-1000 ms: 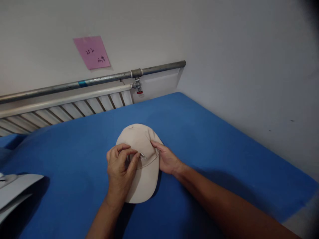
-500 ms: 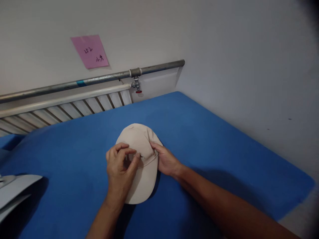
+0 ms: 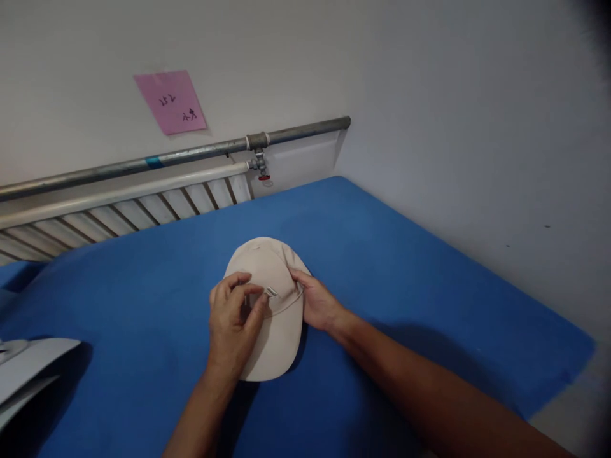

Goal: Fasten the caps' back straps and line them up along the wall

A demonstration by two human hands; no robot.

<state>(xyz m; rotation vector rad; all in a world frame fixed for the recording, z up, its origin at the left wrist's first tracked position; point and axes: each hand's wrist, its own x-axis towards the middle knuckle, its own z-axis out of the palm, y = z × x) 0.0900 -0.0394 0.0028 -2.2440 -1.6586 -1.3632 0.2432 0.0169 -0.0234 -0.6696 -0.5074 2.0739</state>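
A cream baseball cap (image 3: 274, 350) is held just over the blue surface, its brim toward me and its crown away. My right hand (image 3: 322, 302) grips the cap's right side, thumb on the outer cloth and the other fingers hidden behind or inside it. Over the front of the crown, my left hand (image 3: 233, 315) has its thumb and index fingertip brought together in a pinch. Whatever lies between those tips, if anything, is too small to make out. A small silvery striped emblem (image 3: 272, 292) shows on the crown right beside them.
A blue-covered table or bed (image 3: 405, 273) spreads under the cap. White curved objects (image 3: 35, 362) stand at the left edge. Behind are a radiator (image 3: 128, 213), a metal pipe (image 3: 200, 154) with a red-handled valve (image 3: 264, 177), and a pink note (image 3: 172, 105) on the wall.
The left fingertips have shifted slightly off the emblem, so more of it shows. Both hands and the cap sit a touch farther right, and the brim's front edge is a little higher in view.
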